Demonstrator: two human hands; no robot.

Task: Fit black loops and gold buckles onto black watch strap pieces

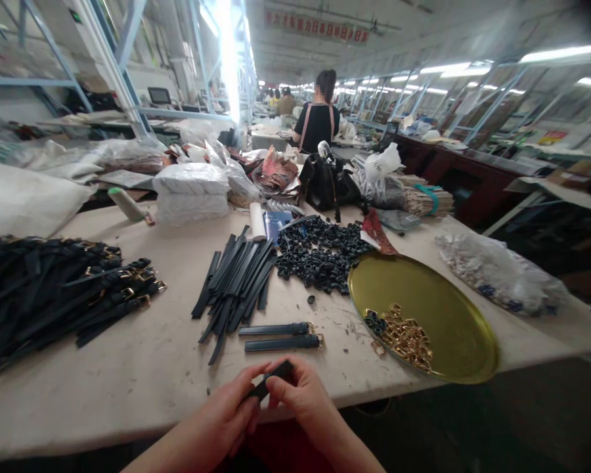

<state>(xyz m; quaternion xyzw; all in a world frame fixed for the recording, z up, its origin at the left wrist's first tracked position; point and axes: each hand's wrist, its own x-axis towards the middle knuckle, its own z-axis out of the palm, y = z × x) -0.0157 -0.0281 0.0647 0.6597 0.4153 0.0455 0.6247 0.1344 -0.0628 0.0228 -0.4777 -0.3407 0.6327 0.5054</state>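
Observation:
Between my two hands, at the table's front edge, is a dark leather strap (280,373). My left hand (236,404) grips its lower left part, with fingers wrapped round it. At the upper right end, my right hand (298,391) pinches the strap, thumb on top. Just beyond my hands lie two straps with gold buckles (282,343), side by side. Behind them is a loose pile of plain dark straps (239,282). A heap of small black loops (320,253) sits to its right. Gold buckles (408,336) are gathered on a round gold tray (453,315).
A large pile of buckled straps (44,282) covers the table's left side. Plastic-wrapped packs (191,190), a thread cone (127,204) and a black bag (328,180) stand along the back. A filled plastic bag (502,272) lies at right. Another person (318,118) stands beyond the table.

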